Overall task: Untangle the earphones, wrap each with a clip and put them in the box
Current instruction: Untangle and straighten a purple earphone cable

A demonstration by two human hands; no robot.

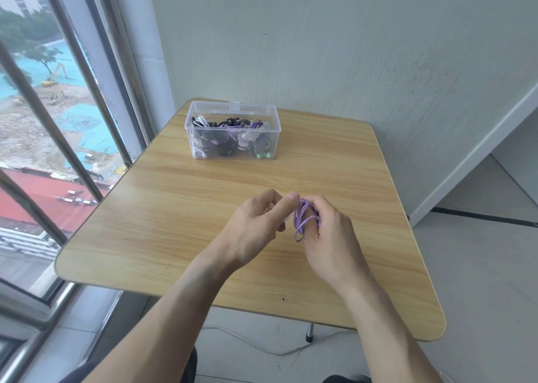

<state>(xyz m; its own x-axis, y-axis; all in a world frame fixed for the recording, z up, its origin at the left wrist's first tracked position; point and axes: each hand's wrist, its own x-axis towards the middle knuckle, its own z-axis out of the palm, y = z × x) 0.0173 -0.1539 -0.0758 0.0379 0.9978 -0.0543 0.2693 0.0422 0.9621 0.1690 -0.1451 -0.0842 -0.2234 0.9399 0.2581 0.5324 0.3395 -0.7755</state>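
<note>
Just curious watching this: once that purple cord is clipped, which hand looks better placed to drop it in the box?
Probably the right hand: the coiled purple earphone cord is looped around its fingers. The left hand only pinches something pale beside the coil. The clear box sits open straight ahead.

Bare forearms, no sleeves; dark trousers (186,368) at the knees.

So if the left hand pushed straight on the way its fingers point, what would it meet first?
Almost at once, the purple earphone cord coiled on the right hand; the left hand fingers point right at it.
</note>
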